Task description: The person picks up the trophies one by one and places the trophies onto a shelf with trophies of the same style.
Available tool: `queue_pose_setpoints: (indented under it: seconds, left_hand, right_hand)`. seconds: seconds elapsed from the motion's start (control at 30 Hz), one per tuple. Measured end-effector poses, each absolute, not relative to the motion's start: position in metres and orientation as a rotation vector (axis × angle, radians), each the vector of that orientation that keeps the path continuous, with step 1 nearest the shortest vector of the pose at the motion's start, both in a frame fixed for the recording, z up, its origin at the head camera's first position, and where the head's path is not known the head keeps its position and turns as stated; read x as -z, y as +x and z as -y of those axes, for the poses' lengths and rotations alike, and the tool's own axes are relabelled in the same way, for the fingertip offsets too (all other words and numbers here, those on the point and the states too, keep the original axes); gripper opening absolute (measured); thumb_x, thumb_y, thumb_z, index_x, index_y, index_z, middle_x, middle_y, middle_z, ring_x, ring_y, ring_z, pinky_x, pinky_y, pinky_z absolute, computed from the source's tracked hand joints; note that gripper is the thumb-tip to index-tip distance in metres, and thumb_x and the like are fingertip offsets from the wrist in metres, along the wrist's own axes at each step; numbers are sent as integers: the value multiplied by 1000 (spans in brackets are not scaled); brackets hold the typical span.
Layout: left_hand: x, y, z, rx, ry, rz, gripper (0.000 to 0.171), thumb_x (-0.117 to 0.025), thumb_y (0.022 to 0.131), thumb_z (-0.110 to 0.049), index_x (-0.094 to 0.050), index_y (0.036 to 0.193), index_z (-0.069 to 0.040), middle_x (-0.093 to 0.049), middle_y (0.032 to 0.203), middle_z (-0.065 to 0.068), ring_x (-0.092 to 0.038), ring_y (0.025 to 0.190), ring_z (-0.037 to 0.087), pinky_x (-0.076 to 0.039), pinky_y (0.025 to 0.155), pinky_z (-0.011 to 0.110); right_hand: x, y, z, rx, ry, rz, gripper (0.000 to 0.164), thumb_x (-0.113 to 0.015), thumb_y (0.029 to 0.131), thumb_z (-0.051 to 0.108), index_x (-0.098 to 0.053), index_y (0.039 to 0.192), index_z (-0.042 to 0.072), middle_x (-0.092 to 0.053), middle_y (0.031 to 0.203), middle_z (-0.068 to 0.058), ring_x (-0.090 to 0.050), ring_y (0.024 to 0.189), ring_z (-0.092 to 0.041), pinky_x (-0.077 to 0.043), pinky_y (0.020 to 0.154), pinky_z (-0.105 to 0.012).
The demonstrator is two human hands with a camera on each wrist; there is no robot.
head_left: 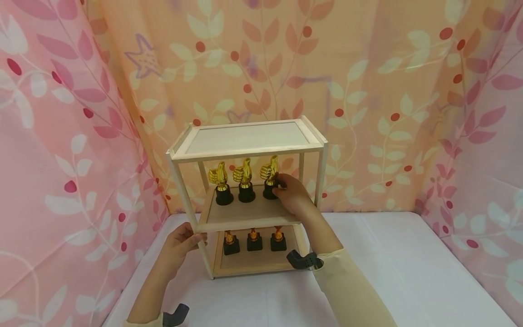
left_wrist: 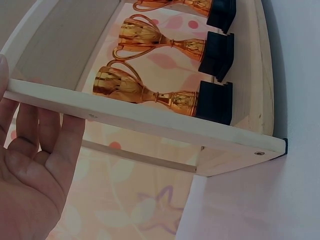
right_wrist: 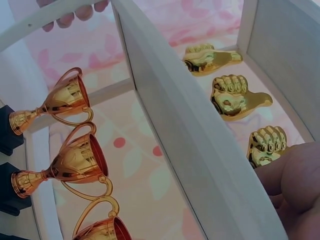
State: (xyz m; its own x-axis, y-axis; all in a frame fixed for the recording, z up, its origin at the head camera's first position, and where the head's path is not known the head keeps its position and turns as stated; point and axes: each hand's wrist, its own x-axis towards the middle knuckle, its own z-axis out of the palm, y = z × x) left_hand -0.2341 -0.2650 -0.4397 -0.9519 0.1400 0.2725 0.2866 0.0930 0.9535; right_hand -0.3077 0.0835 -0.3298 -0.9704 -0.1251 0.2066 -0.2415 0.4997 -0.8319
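Observation:
A pale wooden three-tier rack (head_left: 250, 137) stands on a white-covered table. On its middle tier are three gold thumbs-up trophies with round black bases. My right hand (head_left: 295, 196) holds the rightmost thumbs-up trophy (head_left: 268, 171) at its base; the fingertips are partly hidden. Beside it stand the middle thumbs-up trophy (head_left: 245, 175) and the left one (head_left: 221, 177). My left hand (head_left: 178, 247) grips the rack's front left post, the fingers (left_wrist: 49, 127) curled round it in the left wrist view. Three gold two-handled trophy cups (left_wrist: 142, 37) on square black bases stand along the bottom tier.
The rack's top tier is a pale framed panel. White cloth (head_left: 376, 268) covers the table on both sides of the rack. Flowered curtains hang behind (head_left: 359, 104) and at both sides. Each sleeve cuff has a dark wrist device (head_left: 301, 260) near it.

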Motion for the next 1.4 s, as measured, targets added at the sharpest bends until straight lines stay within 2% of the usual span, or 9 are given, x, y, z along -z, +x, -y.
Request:
queue_pose_setpoints:
  seconds: [0.37,0.6,0.93,1.23,1.4]
  left_hand:
    - [440,-234,264,1994,-425,2239,13,-62,102,-9,-59,113,-3,-72,98,0,-72,93,16,-60,87,29]
    - [440,-235,265,1982,-424,2249,15,-63,102,-10,-58,113,-1,-72,98,0,-72,94,17,-59,87,29]
    - [438,-234,265,1989,-418,2248,15,-63,102,-10,-58,114,-1,-72,98,-2,-72,93,14,-59,87,29]
    - [441,-234,266,1967,-454,2237,15,-62,102,-8,-57,111,3,-73,96,-1,-72,91,16,-60,85,30]
    - [444,-236,267,1960,-483,2233,16,-61,102,-7,-56,111,5,-73,97,0,-72,91,16,-60,86,31]
  right_hand:
    - [328,-286,-85,-1306,298,2653,54,-60,103,20,-44,154,12,-51,153,-12,-43,144,-36,-36,117,-56]
    - [327,-263,-89,-1371,336,2584,54,-62,102,19,-45,152,6,-54,151,-12,-44,144,-36,-41,114,-55]
    - [332,-233,-96,-1278,474,2516,51,-63,101,22,-51,147,6,-57,148,-9,-48,141,-33,-39,115,-56]
    - [344,-206,-111,-1207,636,2406,47,-67,100,23,-54,144,10,-58,146,0,-51,137,-25,-44,112,-51]
    - [353,-196,-124,-1100,719,2358,53,-70,99,22,-50,148,16,-57,146,3,-51,137,-19,-48,109,-47]
